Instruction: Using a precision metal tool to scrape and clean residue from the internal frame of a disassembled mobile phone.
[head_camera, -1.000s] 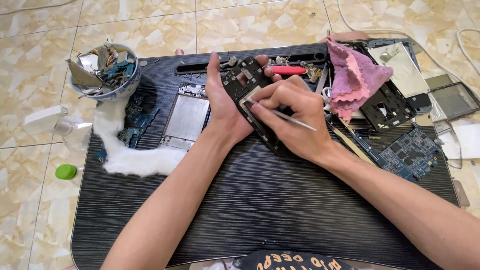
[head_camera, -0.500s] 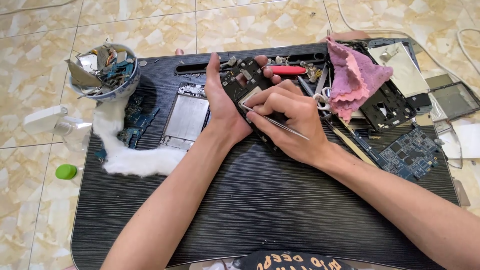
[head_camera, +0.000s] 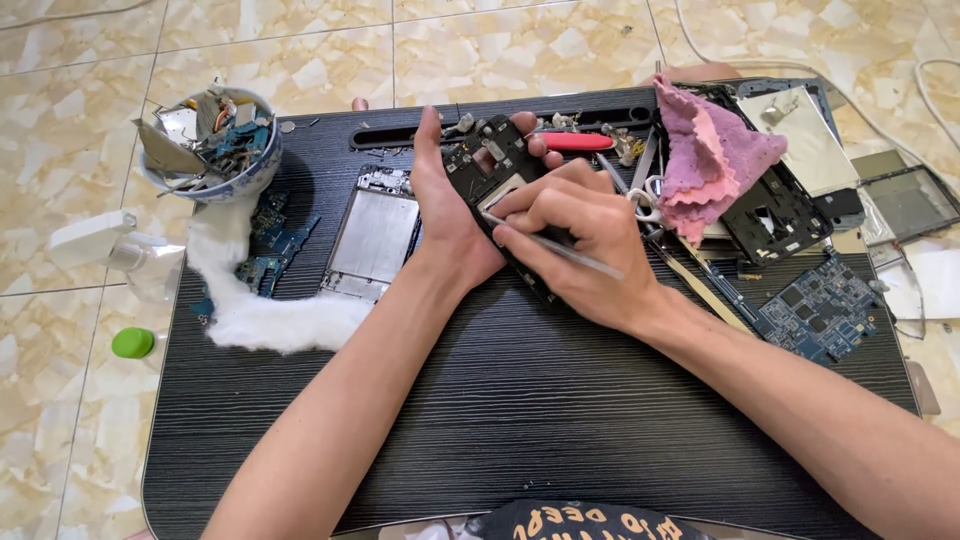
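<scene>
My left hand (head_camera: 447, 215) holds a black phone frame (head_camera: 490, 162) from its left side, thumb near its top right corner. My right hand (head_camera: 575, 240) lies over the frame's lower half and grips thin metal tweezers (head_camera: 560, 250) like a pen. Their tip touches the frame near a pale rectangular opening. Both hands rest on a low black table (head_camera: 520, 400). The frame's lower end is hidden under my right hand.
A silver phone chassis (head_camera: 375, 240) lies left of my left hand, beside white cotton (head_camera: 260, 315) and blue circuit pieces (head_camera: 272, 255). A bowl of parts (head_camera: 210, 145) stands at far left. A pink cloth (head_camera: 705, 160), red-handled tool (head_camera: 578, 141), black frames and a blue circuit board (head_camera: 825, 305) lie right.
My right hand has shifted the tweezers slightly over the phone frame. My left hand keeps its hold and the frame stays in place.
</scene>
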